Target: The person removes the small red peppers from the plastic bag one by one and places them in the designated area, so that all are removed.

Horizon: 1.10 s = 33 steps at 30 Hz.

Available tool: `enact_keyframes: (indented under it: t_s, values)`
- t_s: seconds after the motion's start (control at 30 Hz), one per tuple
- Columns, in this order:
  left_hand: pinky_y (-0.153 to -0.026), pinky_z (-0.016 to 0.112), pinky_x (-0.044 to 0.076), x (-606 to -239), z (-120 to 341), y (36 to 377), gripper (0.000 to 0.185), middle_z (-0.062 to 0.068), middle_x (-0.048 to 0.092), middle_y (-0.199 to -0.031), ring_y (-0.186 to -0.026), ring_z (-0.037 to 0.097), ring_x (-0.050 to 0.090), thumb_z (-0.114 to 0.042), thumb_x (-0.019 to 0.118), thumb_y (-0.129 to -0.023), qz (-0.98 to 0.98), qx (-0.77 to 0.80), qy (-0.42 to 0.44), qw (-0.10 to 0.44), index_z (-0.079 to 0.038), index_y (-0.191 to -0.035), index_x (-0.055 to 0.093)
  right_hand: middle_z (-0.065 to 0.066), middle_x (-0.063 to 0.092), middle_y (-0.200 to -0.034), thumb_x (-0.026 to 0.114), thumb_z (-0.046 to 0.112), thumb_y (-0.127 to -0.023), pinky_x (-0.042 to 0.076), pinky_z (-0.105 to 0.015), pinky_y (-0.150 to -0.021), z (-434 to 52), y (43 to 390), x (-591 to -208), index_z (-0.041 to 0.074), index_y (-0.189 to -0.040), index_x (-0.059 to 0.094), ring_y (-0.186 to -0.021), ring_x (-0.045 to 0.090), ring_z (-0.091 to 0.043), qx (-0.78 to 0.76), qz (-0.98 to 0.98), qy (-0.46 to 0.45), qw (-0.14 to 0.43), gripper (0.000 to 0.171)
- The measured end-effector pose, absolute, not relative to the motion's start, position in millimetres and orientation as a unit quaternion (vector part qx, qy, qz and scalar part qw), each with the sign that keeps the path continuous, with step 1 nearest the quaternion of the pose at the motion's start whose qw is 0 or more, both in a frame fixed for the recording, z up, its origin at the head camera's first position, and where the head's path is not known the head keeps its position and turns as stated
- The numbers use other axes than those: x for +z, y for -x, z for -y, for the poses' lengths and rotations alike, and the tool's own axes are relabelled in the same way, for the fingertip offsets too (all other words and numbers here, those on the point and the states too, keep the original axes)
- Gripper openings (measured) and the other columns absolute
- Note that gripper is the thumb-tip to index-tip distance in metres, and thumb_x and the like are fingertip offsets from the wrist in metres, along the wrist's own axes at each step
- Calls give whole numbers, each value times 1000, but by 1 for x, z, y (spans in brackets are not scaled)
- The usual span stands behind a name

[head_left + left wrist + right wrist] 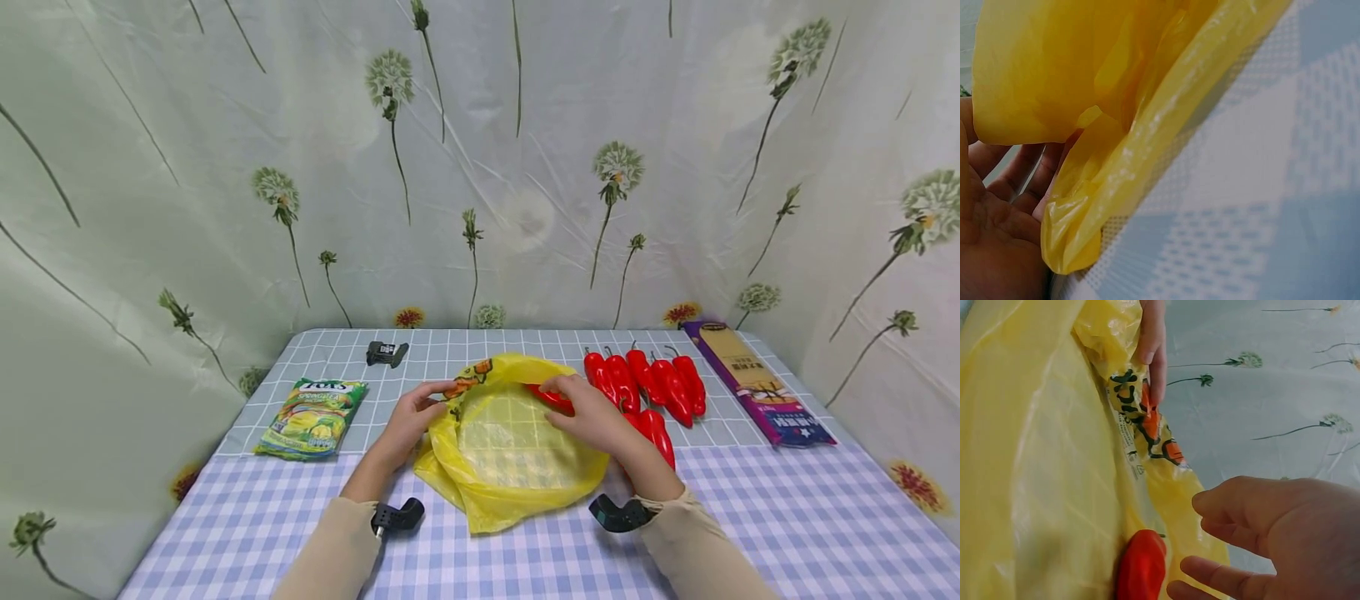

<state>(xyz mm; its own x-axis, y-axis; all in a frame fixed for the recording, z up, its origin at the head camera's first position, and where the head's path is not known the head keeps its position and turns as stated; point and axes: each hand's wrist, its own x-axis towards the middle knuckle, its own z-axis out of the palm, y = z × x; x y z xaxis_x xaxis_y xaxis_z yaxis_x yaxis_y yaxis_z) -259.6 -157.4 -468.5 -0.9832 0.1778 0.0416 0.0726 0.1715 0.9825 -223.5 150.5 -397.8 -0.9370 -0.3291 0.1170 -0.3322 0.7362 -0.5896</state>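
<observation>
A yellow plastic bag (525, 500) stands with its mouth wide toward me in the middle of the table. My left hand (408, 421) grips its left rim; in the left wrist view the fingers (1035, 169) lie behind the plastic. Inside the bag, at the back right, lies a red pepper (1141, 569), partly hidden by my right hand in the head view. My right hand (592, 417) reaches over the bag's right rim with its fingers apart, close to that pepper and holding nothing. Several red peppers (663, 385) lie to the right, some partly behind my right forearm.
On the left lies a green and yellow snack packet (311, 421). A small black device (386, 353) sits behind it near the back edge. At the far right is a long purple and tan package (757, 379). A floral curtain (525, 167) surrounds the table's back and sides.
</observation>
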Motion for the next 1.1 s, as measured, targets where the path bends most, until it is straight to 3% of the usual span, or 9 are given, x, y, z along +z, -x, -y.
enact_keyframes:
  t_s: [0.3, 0.83, 1.1]
  values:
    - [-76, 21, 52, -468, 158, 260, 38, 9, 59, -138, -93, 15, 58, -8, 56, -95, -760, 642, -87, 40, -14, -132, 65, -13, 62, -128, 69, 13, -91, 43, -53, -109, -147, 227, -409, 5, -126, 62, -124, 54, -33, 319, 925, -203, 25, 37]
    - [-76, 22, 53, -467, 159, 261, 40, 10, 58, -138, -94, 15, 58, -7, 56, -94, -759, 644, -92, 38, -13, -133, 64, -15, 58, -138, 72, 16, -88, 43, -55, -109, -148, 230, -414, 8, -127, 63, -129, 52, -35, 279, 940, -197, 17, 41]
    - [-75, 21, 54, -469, 158, 261, 41, 11, 58, -139, -94, 13, 60, -5, 55, -94, -755, 647, -96, 42, -11, -134, 63, -11, 62, -132, 77, 11, -84, 47, -53, -106, -147, 229, -420, 15, -129, 64, -125, 54, -33, 249, 951, -182, 8, 46]
